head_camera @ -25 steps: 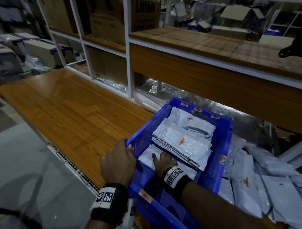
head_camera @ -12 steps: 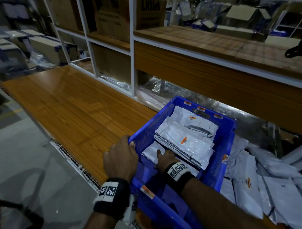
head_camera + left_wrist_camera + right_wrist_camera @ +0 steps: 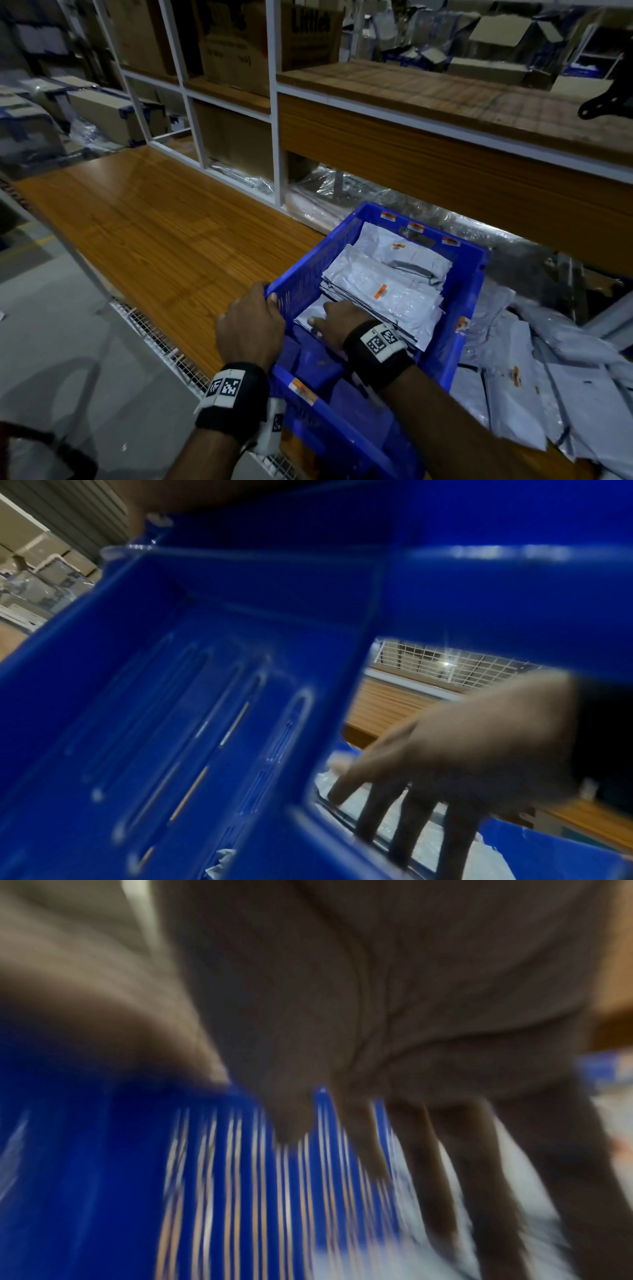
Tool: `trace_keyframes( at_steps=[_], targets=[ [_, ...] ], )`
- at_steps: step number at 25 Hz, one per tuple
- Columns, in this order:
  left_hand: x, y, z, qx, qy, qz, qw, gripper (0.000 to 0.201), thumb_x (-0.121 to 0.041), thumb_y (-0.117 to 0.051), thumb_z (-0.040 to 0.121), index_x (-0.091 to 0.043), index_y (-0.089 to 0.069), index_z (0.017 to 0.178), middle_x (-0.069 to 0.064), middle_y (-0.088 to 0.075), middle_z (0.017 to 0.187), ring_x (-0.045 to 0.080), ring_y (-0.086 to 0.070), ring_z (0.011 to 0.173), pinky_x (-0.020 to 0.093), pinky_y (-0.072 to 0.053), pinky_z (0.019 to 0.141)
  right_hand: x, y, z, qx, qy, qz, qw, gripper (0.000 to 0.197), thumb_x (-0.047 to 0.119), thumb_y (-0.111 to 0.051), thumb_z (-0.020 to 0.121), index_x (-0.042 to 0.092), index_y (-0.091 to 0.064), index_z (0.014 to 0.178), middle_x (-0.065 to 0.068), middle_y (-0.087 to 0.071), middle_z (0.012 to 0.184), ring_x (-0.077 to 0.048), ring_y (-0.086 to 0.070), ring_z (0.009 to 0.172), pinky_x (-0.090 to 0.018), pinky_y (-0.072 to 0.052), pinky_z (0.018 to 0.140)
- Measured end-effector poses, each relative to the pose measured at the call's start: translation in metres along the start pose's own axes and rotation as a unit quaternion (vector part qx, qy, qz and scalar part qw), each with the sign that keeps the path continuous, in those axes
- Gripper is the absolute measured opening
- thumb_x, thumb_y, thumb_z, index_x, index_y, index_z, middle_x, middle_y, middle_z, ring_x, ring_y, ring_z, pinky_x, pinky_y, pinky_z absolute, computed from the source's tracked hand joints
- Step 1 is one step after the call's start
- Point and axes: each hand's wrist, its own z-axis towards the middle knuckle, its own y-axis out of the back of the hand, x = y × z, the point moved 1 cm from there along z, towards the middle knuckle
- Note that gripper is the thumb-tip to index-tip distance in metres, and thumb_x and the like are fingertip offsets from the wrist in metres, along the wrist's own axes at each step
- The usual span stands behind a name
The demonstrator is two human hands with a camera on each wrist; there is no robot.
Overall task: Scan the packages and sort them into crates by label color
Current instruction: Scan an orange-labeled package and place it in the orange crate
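Observation:
A blue plastic crate (image 3: 460,308) sits at the near edge of the wooden table and holds a stack of grey mailer packages (image 3: 359,277) with orange labels (image 3: 381,291). My left hand (image 3: 255,318) grips the crate's near-left corner rim, thumb inside. My right hand (image 3: 337,318) reaches into the crate, its straight fingers lying on a lower package and running under the edge of the stack. The left wrist view shows the crate wall (image 3: 171,696) close up, and my right hand (image 3: 445,764) spread on the packages. The right wrist view is blurred.
A loose pile of grey packages (image 3: 548,377) lies on the table right of the crate. Bare wooden tabletop (image 3: 154,233) stretches to the left. A shelf unit (image 3: 411,161) overhangs the back, with cardboard boxes (image 3: 236,51) in it. A wire mesh strip (image 3: 164,346) lines the near edge.
My right hand's fingers have slid forward under the edge of the package stack. My left hand keeps its grip on the crate corner.

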Motion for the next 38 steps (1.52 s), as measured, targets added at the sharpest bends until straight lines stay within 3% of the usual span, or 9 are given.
trace_keyframes(
  at_steps=[4,9,14,19,23,29,31,35,38],
  targets=[
    [0.003,-0.002,0.003,0.012,0.013,0.005,1.0,0.027,-0.037,-0.049,0.106,-0.027,-0.063,0.127,0.015,-0.074,0.109,0.039,-0.068,0.102,0.045,-0.047,0.086,0.001,0.057,-0.061,-0.062,0.062,0.128,0.988,0.051,0.051,-0.052,0.104,0.012,-0.06,0.135,-0.014,-0.063,0.134,-0.032,-0.059,0.122,-0.039,-0.049,0.099],
    [0.005,-0.007,0.002,0.019,0.024,0.014,0.999,0.03,-0.039,-0.049,0.107,-0.025,-0.062,0.13,0.024,-0.072,0.114,0.045,-0.068,0.103,0.047,-0.048,0.086,-0.061,0.074,-0.165,-0.206,0.141,0.262,0.932,0.043,0.046,-0.06,0.1,0.019,-0.064,0.133,-0.003,-0.073,0.104,-0.021,-0.068,0.096,-0.037,-0.052,0.089],
    [0.01,-0.01,0.008,0.041,0.031,0.051,0.997,0.034,-0.043,-0.047,0.108,-0.025,-0.059,0.135,0.029,-0.069,0.118,0.051,-0.066,0.105,0.052,-0.05,0.088,-0.172,0.04,-0.231,-0.316,0.018,0.33,0.89,0.032,0.047,-0.06,0.095,0.024,-0.072,0.114,0.006,-0.073,0.085,-0.012,-0.07,0.082,-0.039,-0.057,0.08],
    [0.01,-0.009,0.007,0.039,0.027,0.054,0.997,0.04,-0.041,-0.047,0.109,-0.019,-0.059,0.139,0.031,-0.066,0.126,0.054,-0.063,0.112,0.055,-0.048,0.092,-0.245,-0.036,-0.237,-0.219,-0.145,0.172,0.95,0.036,0.047,-0.053,0.094,0.016,-0.07,0.102,-0.01,-0.074,0.1,-0.031,-0.07,0.092,-0.044,-0.057,0.079],
    [0.013,-0.01,0.008,0.039,0.019,0.035,0.998,0.038,-0.041,-0.048,0.109,-0.021,-0.059,0.139,0.029,-0.066,0.127,0.053,-0.063,0.113,0.055,-0.047,0.093,-0.237,-0.101,-0.22,-0.03,-0.209,0.101,0.972,0.044,0.058,-0.053,0.096,0.023,-0.061,0.122,-0.008,-0.061,0.125,-0.029,-0.058,0.115,-0.041,-0.051,0.094],
    [0.014,-0.012,0.008,0.022,0.012,0.009,1.0,0.039,-0.042,-0.049,0.107,-0.022,-0.06,0.138,0.026,-0.068,0.125,0.05,-0.064,0.111,0.054,-0.049,0.094,-0.196,-0.146,-0.212,-0.046,-0.29,0.038,0.955,0.092,0.09,-0.059,0.066,0.031,-0.051,0.135,-0.007,-0.038,0.134,-0.03,-0.038,0.127,-0.045,-0.051,0.096],
    [0.012,-0.012,0.008,0.016,0.009,-0.001,1.0,0.038,-0.041,-0.051,0.106,-0.021,-0.062,0.137,0.025,-0.069,0.124,0.05,-0.065,0.11,0.054,-0.05,0.093,-0.18,-0.145,-0.213,-0.08,-0.312,0.005,0.947,0.082,0.082,-0.064,0.071,0.025,-0.057,0.13,-0.008,-0.04,0.133,-0.028,-0.04,0.126,-0.043,-0.05,0.096],
    [0.01,-0.01,0.002,0.016,-0.002,-0.006,1.0,0.036,-0.043,-0.051,0.105,-0.022,-0.062,0.133,0.022,-0.071,0.118,0.047,-0.067,0.104,0.053,-0.053,0.093,-0.159,-0.132,-0.22,-0.096,-0.321,0.016,0.942,0.033,0.044,-0.066,0.092,0.02,-0.067,0.114,-0.007,-0.054,0.126,-0.025,-0.053,0.117,-0.04,-0.051,0.097],
    [0.007,-0.005,-0.003,0.029,-0.017,-0.011,0.999,0.041,-0.044,-0.054,0.104,-0.02,-0.06,0.137,0.022,-0.07,0.122,0.046,-0.065,0.11,0.056,-0.049,0.099,-0.163,-0.11,-0.233,-0.128,-0.345,0.152,0.917,0.017,0.031,-0.055,0.096,0.018,-0.066,0.099,-0.005,-0.065,0.103,-0.025,-0.065,0.093,-0.037,-0.055,0.079]
  ],
)
